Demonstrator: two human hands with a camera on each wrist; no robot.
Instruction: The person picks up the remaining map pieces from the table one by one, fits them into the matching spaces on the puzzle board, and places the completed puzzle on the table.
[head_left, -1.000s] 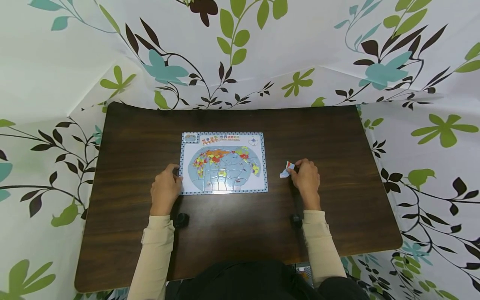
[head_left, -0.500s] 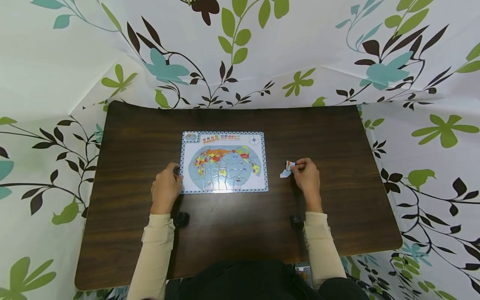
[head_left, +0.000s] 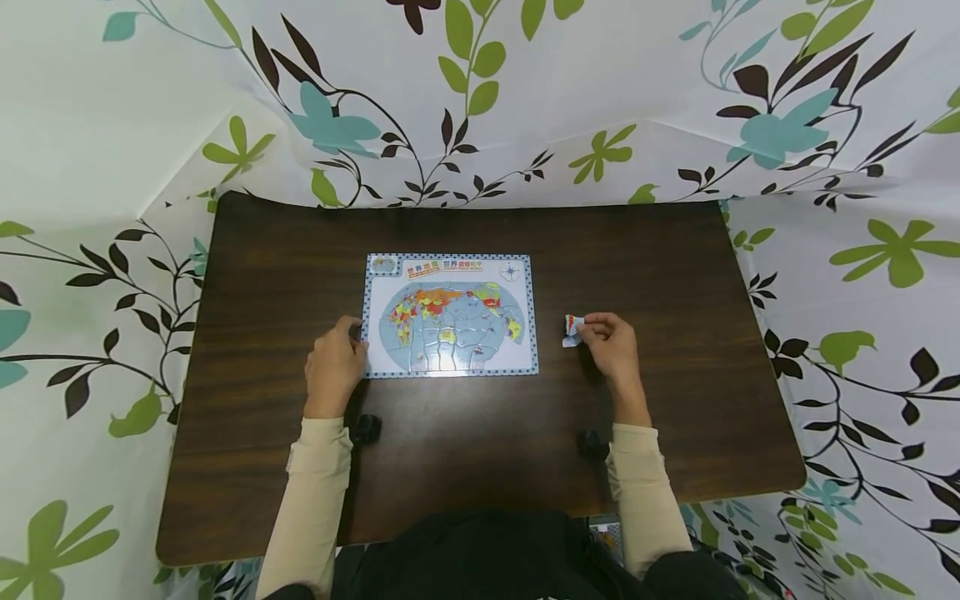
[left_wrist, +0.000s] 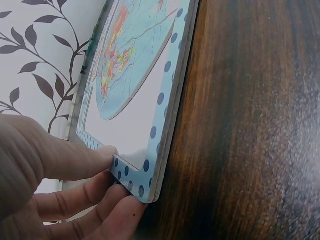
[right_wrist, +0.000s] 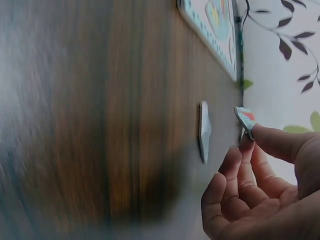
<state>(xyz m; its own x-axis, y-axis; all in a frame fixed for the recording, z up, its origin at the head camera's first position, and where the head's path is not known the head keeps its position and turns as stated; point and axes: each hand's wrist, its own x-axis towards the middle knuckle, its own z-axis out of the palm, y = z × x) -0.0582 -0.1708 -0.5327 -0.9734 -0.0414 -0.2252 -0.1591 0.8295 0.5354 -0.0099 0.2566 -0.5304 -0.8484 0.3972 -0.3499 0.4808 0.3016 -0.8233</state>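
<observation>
A world-map jigsaw puzzle (head_left: 451, 317) in a blue dotted frame lies flat on the table; its map area is made of interlocking pieces. My left hand (head_left: 333, 365) grips the frame's left edge. In the left wrist view the thumb of my left hand (left_wrist: 55, 175) lies on the dotted border (left_wrist: 153, 132), with fingertips against the outer edge. Right of the puzzle, my right hand (head_left: 613, 343) pinches a small puzzle piece (right_wrist: 245, 119) between thumb and fingertip, raised off the tabletop. A second puzzle piece (right_wrist: 204, 132) lies on the table below it, seen nearly edge-on.
The dark wooden table (head_left: 465, 458) ends at a patterned cloth (head_left: 525, 108) behind it. Black wrist devices (head_left: 366, 429) sit beside both wrists.
My right hand has raised its piece slightly, and that piece has turned and now overlaps the other in the head view. The left hand keeps its grip. The head view has tilted a little.
</observation>
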